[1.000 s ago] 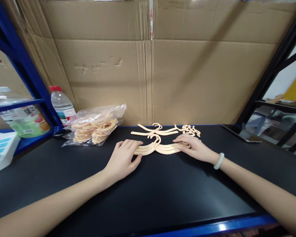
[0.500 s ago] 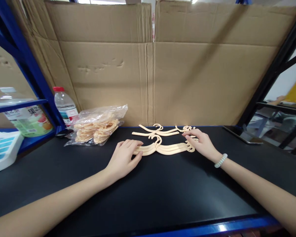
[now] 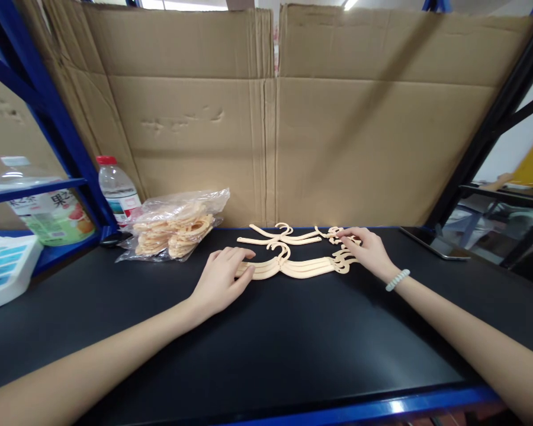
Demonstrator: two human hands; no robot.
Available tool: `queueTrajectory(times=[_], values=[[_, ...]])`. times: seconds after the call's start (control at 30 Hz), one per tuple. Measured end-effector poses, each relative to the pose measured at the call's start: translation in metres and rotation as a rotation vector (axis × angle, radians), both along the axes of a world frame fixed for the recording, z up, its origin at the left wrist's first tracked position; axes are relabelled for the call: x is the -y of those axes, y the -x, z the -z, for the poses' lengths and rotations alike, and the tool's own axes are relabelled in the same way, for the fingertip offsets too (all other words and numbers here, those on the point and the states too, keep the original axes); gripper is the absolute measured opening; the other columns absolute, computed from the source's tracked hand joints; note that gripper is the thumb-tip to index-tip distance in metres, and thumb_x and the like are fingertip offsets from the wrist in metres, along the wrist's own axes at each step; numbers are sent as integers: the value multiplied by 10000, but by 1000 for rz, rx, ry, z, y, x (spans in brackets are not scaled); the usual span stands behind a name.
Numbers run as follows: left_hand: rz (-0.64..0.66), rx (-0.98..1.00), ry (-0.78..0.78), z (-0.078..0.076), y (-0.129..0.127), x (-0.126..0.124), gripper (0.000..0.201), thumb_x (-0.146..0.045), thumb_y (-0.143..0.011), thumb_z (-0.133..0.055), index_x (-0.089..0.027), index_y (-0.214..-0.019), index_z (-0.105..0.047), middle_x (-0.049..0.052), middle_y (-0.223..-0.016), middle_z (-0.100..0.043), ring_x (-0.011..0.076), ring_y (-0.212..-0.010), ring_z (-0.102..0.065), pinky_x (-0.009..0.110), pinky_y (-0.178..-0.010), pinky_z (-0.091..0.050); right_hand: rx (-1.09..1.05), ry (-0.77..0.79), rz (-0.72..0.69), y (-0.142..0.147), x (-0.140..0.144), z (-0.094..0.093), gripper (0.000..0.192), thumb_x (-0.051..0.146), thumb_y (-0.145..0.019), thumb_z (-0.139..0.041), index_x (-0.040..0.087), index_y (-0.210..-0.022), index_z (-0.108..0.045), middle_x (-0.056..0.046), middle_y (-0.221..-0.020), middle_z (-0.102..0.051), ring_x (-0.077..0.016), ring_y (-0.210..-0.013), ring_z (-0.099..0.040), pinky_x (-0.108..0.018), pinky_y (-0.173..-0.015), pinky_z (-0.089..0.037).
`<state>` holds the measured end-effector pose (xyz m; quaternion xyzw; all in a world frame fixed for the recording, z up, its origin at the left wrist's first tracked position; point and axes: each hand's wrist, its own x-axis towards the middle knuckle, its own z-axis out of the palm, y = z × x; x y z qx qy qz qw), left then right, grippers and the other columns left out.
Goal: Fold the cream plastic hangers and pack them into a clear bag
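Observation:
Several cream plastic clothes hangers lie overlapped in a row on the black tabletop. My left hand rests at their left end, fingers stretched out and thumb apart on the near side, covering that end. Behind them are more hanger parts, with curved arms and hooks. My right hand, wearing a pale coiled band at the wrist, hovers over a small pile of cream pieces at the right. Its thumb and fingertips are slightly apart, with nothing visible between them. Looped ends of the front hangers show just left of this hand.
A clear plastic bag of cream hanger parts lies at the back left, beside a red-capped bottle. A dark flat tablet-like device lies at the back right. Cardboard walls the back. A white-and-blue tray stands far left.
My right hand has moved slightly right and back, from the looped hanger ends towards the small pile. My left hand has shifted slightly left, still at the hangers' left end.

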<state>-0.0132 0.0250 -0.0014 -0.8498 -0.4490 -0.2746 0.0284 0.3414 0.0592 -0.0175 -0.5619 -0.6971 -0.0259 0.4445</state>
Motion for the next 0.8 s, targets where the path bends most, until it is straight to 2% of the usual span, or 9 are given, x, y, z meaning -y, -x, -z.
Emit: queueTrajectory(times=[0.13, 0.23, 0.43, 0.53, 0.67, 0.8], values=[[-33, -7, -36, -8, 6, -21, 298, -344, -898, -408, -188, -1091, -573, 88, -1094, -656, 268, -1047, -568, 467, -939, -387, 105, 15, 33, -13, -12, -4, 251, 282, -817, -496, 181, -911, -706, -74, -917, -719, -233, -882, -618, -380, -812, -483], [16, 23, 45, -12, 12, -42, 359, -359, -891, -400, -171, -1148, -565, 119, -1169, -634, 291, -1115, -545, 489, -987, -376, 169, 31, 28, -20, -19, -8, 225, 253, -811, -514, 177, -900, -706, -69, -891, -721, -246, -893, -604, -396, -827, -475], [99, 38, 194, -7, 22, -69, 519, -428, -864, -421, -153, -1295, -507, 119, -1396, -511, 261, -1281, -474, 401, -1082, -347, 280, 103, 12, -28, -28, -6, 218, 231, -818, -521, 157, -901, -708, -85, -914, -727, -259, -891, -610, -401, -830, -481], [104, 58, 251, -3, 26, -73, 522, -447, -879, -380, -153, -1284, -530, 105, -1371, -543, 253, -1257, -508, 385, -1071, -369, 319, 135, -2, -28, -28, -7, 237, 217, -842, -492, 173, -925, -709, -73, -941, -726, -242, -914, -621, -379, -848, -481], [100, 92, 254, -1, 29, -77, 485, -431, -876, -385, -154, -1221, -582, 99, -1282, -617, 240, -1190, -564, 363, -1040, -404, 344, 172, 22, -35, -25, -18, 253, 194, -856, -479, 166, -964, -706, -68, -983, -722, -232, -957, -623, -364, -892, -460], [83, 132, 215, 2, 29, -80, 426, -398, -857, -425, -152, -1137, -629, 113, -1210, -651, 243, -1131, -593, 377, -1015, -422, 319, 257, 115, -50, -21, -28, 200, 159, -806, -536, 156, -893, -716, -69, -889, -734, -211, -825, -663, -310, -782, -492]])
